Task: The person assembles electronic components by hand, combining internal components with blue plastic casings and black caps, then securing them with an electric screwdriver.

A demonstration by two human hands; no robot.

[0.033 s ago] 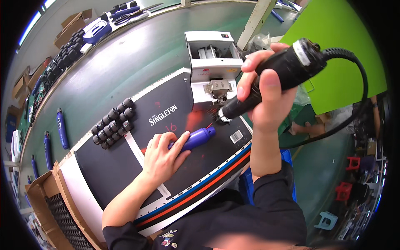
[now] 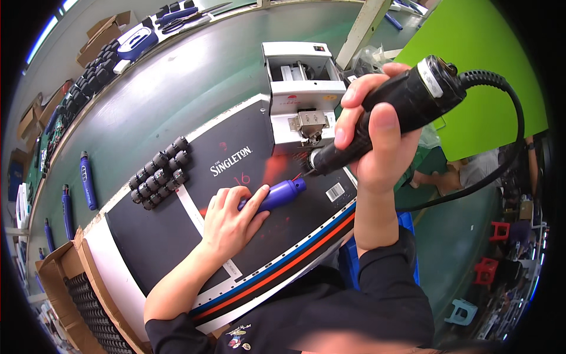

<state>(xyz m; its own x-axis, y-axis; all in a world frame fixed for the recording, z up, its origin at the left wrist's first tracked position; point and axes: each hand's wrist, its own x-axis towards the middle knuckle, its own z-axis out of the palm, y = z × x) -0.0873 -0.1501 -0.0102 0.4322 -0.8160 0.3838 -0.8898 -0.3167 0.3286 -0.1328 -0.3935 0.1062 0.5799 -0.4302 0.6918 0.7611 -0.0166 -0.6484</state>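
My right hand [image 2: 384,147] grips a black corded electric screwdriver [image 2: 398,100], tilted with its narrow end down to the left. Its tip is right by the open end of a blue plastic tubular handle [image 2: 283,193], where thin red wires show. Whether tip and handle touch I cannot tell. With fingers and thumb closed on it, my left hand [image 2: 227,227] holds that handle down on a dark printed board [image 2: 159,236]. Left of my hands, several black ribbed cylindrical parts [image 2: 159,174] stand grouped in rows on the board.
A white machine [image 2: 300,100] with a metal block at its front stands beyond my hands. More blue handles [image 2: 88,182] lie at the left. A cardboard box [image 2: 91,277] of black parts sits lower left. The thick black cable [image 2: 514,147] loops down on the right.
The screwdriver and my right hand have shifted very slightly right and down. My left hand and the blue handle stay in place.
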